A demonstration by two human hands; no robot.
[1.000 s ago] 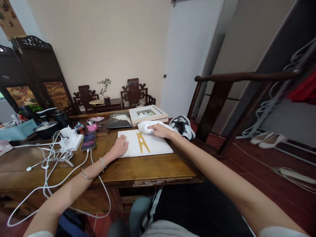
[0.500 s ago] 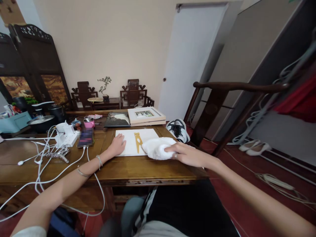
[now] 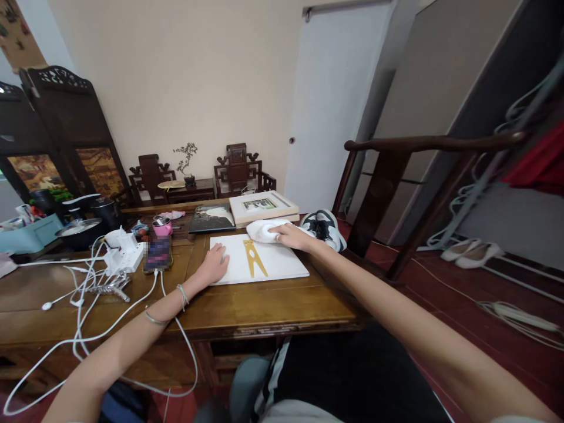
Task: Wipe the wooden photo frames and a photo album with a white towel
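A flat white panel (image 3: 282, 265) with a golden long-legged figure (image 3: 254, 258) on it lies on the wooden table. My left hand (image 3: 215, 263) rests flat on the panel's left edge, fingers stretched out. Closed around a fluffy white cloth (image 3: 262, 230), my right hand (image 3: 294, 236) presses it at the panel's far right part. The cloth covers some of the panel's far edge and reaches close to the top of the golden figure.
Behind the panel are a framed picture (image 3: 264, 207) and a dark picture (image 3: 212, 217). Left stand a pink cup (image 3: 163, 225), a phone (image 3: 157, 254), a power strip (image 3: 127, 252) and tangled white cables. Sneakers (image 3: 324, 229) and a wooden chair (image 3: 374, 182) are at the right.
My right hand has moved the cloth away from me, from the panel's near right part to its far edge, uncovering more of the golden figure. My left hand stays on the panel.
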